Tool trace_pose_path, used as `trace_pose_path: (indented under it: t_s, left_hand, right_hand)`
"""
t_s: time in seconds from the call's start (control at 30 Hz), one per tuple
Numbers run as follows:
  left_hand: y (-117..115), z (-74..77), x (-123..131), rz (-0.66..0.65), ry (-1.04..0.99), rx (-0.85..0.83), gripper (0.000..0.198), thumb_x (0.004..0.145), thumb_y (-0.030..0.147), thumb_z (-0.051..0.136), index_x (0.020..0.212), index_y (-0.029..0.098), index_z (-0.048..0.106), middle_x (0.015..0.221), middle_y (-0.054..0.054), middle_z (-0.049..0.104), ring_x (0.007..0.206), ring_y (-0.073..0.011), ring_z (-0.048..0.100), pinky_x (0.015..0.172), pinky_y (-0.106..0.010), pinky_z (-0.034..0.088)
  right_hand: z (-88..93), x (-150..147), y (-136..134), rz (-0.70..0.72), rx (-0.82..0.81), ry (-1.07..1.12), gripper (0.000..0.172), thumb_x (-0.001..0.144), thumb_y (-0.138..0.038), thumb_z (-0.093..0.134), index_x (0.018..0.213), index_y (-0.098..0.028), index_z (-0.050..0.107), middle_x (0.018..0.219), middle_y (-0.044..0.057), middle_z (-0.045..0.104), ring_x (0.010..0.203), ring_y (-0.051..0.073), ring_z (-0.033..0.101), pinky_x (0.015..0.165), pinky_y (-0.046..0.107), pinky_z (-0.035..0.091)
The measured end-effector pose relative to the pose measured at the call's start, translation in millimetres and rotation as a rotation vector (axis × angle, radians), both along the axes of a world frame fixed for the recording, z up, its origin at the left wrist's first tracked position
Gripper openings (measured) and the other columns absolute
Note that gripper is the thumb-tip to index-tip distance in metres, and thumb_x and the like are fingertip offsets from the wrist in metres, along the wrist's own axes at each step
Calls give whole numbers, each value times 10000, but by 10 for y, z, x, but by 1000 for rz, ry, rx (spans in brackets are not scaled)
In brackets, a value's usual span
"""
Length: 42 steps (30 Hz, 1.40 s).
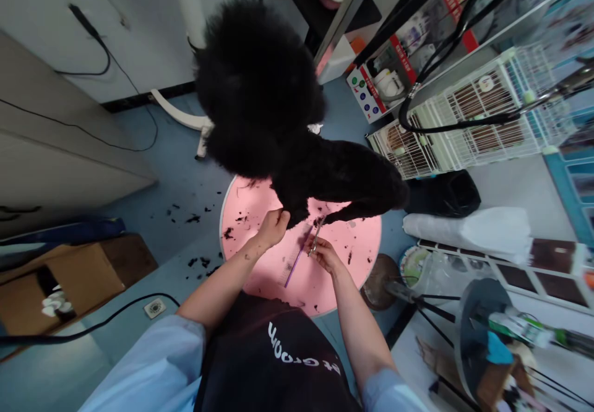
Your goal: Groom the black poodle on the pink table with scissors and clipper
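A black fluffy dog stands on a round pink grooming table. My left hand is closed around the dog's leg at the table top. My right hand is closed on a pair of silver scissors, whose tips point at the dog's paw. A purple comb slants down from the right hand over the table; I cannot tell whether that hand also holds it. Black hair clippings lie scattered on the pink surface.
Clipped black hair lies on the blue floor left of the table. White wire cages stand at the right, with a black bag and a white bundle below them. A cardboard box and cables sit at the left.
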<state>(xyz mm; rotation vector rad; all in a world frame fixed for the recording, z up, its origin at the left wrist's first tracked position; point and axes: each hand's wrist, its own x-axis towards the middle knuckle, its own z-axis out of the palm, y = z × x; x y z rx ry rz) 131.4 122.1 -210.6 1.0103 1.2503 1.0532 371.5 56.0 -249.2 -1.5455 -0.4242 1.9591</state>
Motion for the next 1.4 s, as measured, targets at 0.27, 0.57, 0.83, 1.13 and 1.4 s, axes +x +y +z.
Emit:
trace_pose_path:
  t_s: [0.27, 0.57, 0.83, 1.13, 1.4]
  left_hand:
    - [-18, -3, -9, -40, 23, 20, 396, 903, 421, 389, 591, 180, 420, 515, 20, 386, 491, -96, 323, 494, -258, 219]
    - [-6, -30, -1, -81, 61, 36, 437, 902, 476, 362, 595, 173, 428, 522, 16, 410, 491, -90, 324, 492, -262, 212]
    - [4, -34, -15, -87, 70, 38, 433, 901, 475, 353, 587, 181, 402, 541, 17, 397, 513, -95, 322, 509, -262, 226]
    - [12, -73, 2, -85, 54, 33, 420, 892, 456, 374, 572, 183, 391, 535, 20, 390, 505, -92, 319, 504, -257, 224]
    - [1, -105, -6, -85, 74, 41, 438, 897, 482, 374, 578, 182, 382, 531, 23, 377, 505, -90, 314, 506, -257, 219]
  right_hand:
    - [481, -67, -21, 170, 43, -74, 415, 580, -138, 789, 982, -168, 687, 835, 36, 712, 699, 144, 660, 690, 265, 499]
    - [988, -59, 19, 208, 126, -137, 440, 639, -234, 778, 1065, -196, 673, 949, 74, 716, 770, 165, 679, 744, 293, 494]
    - [973, -144, 28, 139, 140, -169, 442, 621, -228, 783, 1046, -193, 667, 913, 64, 715, 737, 163, 673, 720, 293, 504]
    - [866, -265, 41, 19, 164, -160, 435, 618, -235, 794, 1033, -196, 666, 907, 58, 716, 733, 161, 676, 701, 281, 514]
    - [820, -361, 72, -33, 176, -185, 422, 612, -245, 803, 1006, -194, 660, 888, 60, 719, 733, 170, 670, 717, 308, 522]
